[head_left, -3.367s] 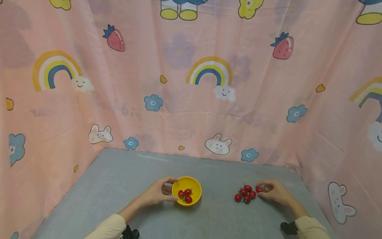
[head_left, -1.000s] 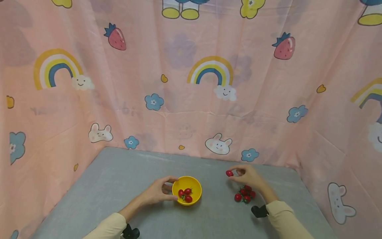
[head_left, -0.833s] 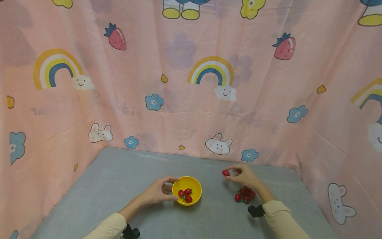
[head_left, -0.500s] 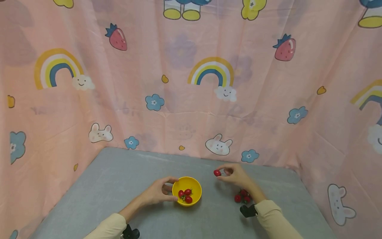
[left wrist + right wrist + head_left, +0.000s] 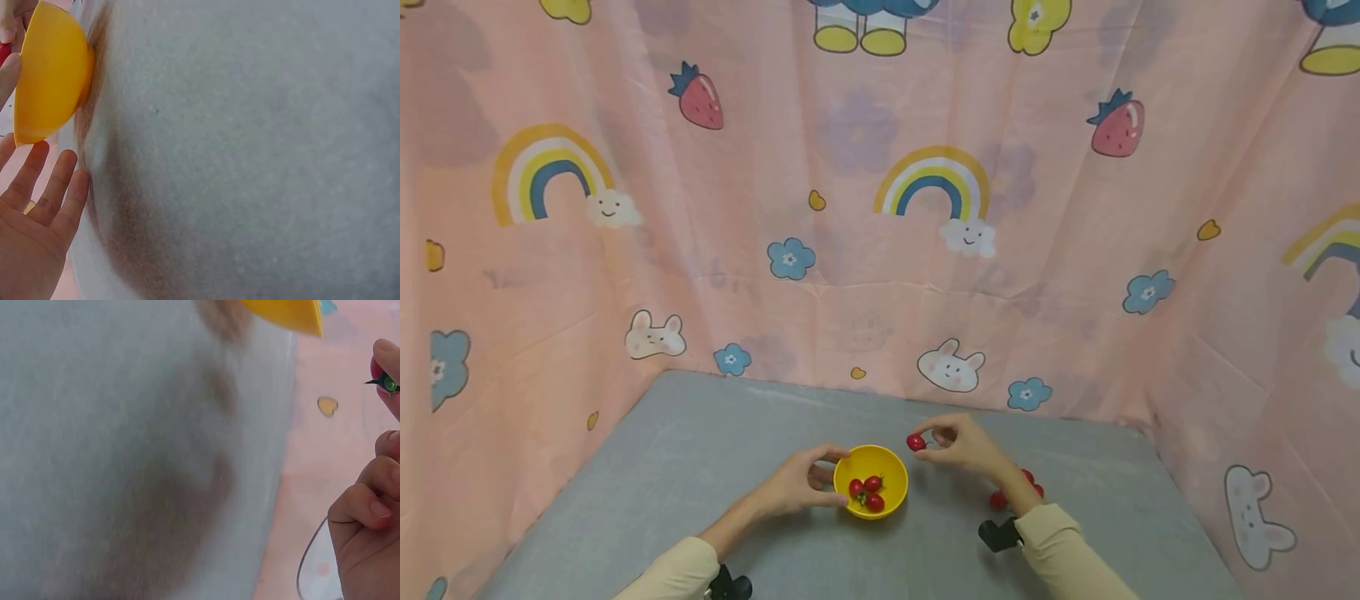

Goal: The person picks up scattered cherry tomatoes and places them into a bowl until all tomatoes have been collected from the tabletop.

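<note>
My left hand (image 5: 797,482) holds a small yellow bowl (image 5: 895,471) at its left side, thumb at the near rim and fingers at the far rim. Inside lie three cherry tomatoes (image 5: 875,502). Between thumb and fingertip, my right hand (image 5: 966,446) pinches another cherry tomato (image 5: 915,442), raised just beyond the bowl's upper right. Its green stalk end (image 5: 390,384) shows in the right wrist view, where the other fingers are curled. The left wrist view shows the bowl (image 5: 53,75) from the side, with the left fingers (image 5: 59,181) spread below its rim.
More cherry tomatoes (image 5: 997,501) lie on the grey table (image 5: 737,433) to the right, partly hidden by the right forearm. A pink printed curtain (image 5: 850,317) hangs behind the table and along its sides. Both wrists carry black devices (image 5: 998,535).
The right hand has taken a cherry tomato from beside the pile at the right and carried it left, close to the bowl. Left hand and bowl stay in place.
</note>
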A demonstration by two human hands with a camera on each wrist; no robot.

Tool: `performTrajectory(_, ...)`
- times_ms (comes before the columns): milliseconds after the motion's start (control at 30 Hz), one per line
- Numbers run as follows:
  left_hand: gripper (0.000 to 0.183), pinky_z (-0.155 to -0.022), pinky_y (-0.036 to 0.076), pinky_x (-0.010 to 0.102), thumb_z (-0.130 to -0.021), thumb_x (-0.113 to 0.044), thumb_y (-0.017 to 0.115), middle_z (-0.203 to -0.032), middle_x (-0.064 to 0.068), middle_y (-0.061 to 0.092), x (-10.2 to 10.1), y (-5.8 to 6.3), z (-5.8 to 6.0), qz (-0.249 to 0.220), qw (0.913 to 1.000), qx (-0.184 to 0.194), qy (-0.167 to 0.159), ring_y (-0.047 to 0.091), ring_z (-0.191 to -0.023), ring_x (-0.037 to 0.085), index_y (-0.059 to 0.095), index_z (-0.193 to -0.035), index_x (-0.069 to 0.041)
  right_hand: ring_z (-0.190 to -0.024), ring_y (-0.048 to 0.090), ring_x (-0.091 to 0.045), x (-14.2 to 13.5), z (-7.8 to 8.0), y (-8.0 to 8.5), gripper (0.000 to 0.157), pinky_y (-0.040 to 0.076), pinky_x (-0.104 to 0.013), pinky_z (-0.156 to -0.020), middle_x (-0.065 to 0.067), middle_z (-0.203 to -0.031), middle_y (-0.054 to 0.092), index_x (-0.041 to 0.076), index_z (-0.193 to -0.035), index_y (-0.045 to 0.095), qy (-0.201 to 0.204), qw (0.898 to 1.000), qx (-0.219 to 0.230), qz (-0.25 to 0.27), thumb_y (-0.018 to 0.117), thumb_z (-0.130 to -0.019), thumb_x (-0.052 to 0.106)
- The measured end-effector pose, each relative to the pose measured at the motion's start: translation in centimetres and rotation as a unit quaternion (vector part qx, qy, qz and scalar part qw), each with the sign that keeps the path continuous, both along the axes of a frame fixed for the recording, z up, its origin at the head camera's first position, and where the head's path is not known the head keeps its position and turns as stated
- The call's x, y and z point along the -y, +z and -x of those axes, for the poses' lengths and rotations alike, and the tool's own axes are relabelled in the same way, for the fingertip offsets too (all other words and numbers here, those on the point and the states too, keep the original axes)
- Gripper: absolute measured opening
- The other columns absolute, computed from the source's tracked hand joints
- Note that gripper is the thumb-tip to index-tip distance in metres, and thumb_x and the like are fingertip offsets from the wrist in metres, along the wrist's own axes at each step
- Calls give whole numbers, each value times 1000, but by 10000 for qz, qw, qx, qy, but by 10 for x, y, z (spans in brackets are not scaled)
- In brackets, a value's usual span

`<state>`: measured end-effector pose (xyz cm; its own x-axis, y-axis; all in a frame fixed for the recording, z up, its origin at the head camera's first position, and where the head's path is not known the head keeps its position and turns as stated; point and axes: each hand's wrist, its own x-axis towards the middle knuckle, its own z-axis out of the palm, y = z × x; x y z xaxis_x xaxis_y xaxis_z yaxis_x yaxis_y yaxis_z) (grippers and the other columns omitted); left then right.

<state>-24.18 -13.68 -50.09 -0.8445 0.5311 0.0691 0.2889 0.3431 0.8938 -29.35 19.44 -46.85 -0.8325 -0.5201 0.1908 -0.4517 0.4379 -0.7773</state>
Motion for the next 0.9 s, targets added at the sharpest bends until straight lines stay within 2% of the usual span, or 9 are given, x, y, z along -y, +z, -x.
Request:
performTrajectory(200,57,-89,57,38,-88,-17,83,-136,14,58,-1,1,-1,-59,10000,48,-15,66,-109,27,57,-138,-6,-68,49,-16,12,-5,-4,27,40,-21,-59,-11,-74,56,10,-111,76,451,9987,-209,54,84,-85,11)
performTrajectory(333,58,-90,56,42,-88,-16,83,-136,16,58,-2,3,-2,-92,9999,73,-12,66,-109,29,56,-139,-6,-67,46,-14,18,-11,-5,27,38,-22,-59,-17,-73,55,7,-111,76,670,9976,-86,169,83,-85,7)
performTrajectory(600,58,-90,56,41,-88,-15,82,-136,16,58,-1,3,-2,-127,9999,99,8,65,-110,30,56,-139,-6,-67,47,-13,22,-16,-6,25,39,-22,-59,-6,-69,51,8,-110,76,785,9966,230,131,83,-87,11)
performTrajectory(900,57,-90,56,41,-88,-14,82,-135,16,58,-1,2,-1,-174,9998,95,-23,66,-110,30,56,-139,-5,-67,47,-14,1,-15,-7,27,40,-22,-59,-16,-74,51,5,-115,73,556,9979,316,110,81,-89,11)
